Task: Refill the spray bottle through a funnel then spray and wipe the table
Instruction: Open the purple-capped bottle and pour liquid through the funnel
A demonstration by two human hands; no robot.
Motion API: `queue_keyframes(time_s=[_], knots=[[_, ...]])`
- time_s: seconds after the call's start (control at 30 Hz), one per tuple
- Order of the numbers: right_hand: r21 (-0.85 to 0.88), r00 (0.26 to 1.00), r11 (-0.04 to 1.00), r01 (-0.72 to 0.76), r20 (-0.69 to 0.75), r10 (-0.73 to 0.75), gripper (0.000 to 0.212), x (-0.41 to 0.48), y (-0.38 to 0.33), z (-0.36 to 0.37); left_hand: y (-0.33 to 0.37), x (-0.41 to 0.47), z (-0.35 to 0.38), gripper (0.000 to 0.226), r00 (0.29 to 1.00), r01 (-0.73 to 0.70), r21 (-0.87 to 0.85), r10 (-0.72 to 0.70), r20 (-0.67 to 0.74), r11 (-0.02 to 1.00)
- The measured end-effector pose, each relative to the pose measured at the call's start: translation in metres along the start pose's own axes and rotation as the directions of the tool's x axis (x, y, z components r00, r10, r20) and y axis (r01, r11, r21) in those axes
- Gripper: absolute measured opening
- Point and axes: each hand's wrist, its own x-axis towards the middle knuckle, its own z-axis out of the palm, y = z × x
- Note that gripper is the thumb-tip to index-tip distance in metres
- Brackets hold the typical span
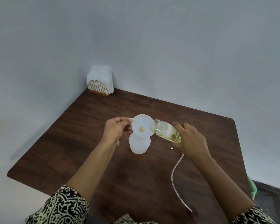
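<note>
Presently: filling step, pour about to begin.

**Task items**
- Spray bottle (139,145): translucent white, head off, upright near the middle of the table (87,143).
- Funnel (141,126): white, seated in the bottle's neck. A yellowish spot shows at its throat.
- Left hand (116,130): thumb and fingers curled in a pinch on the small tab at the funnel's left rim.
- Right hand (191,139): wrapped round the lower body of the refill bottle (166,131), which is clear, uncapped and tilted, with its mouth at the funnel's right rim.
- Liquid: pale yellow, pooled along the refill bottle's low side. No stream is visible.

**Handling notes (judgement)**
- Raise the tilt slowly so the liquid runs down the funnel wall rather than splashing at the throat.
- Bring the mouth further inside the rim, since at the edge a dribble could run onto the wood.
- The left pinch should hold the funnel level and seated.
- Pause if liquid backs up in the bowl.

**Surface and room**
- Table: dark wood grain, rounded corners, set into a corner of pale grey walls (152,38).
- Wire napkin holder (99,88): gold, holding white napkins, at the far corner.
- Thin clear tube (174,172): lies curved on the table at the right. It is probably the sprayer's dip tube, and its head is hidden.
- Green object (251,186): past the right edge, too blurred to identify.
</note>
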Motion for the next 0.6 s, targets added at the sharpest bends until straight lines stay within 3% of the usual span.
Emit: queue_keyframes(time_s=[0.6], knots=[[-0.039,1.000,0.999,0.001,0.028,0.000,0.070,0.0010,0.0000,-0.0048,-0.0020,0.0015,-0.0005,0.007,1.000,0.015,-0.029,-0.015,0.013,0.999]])
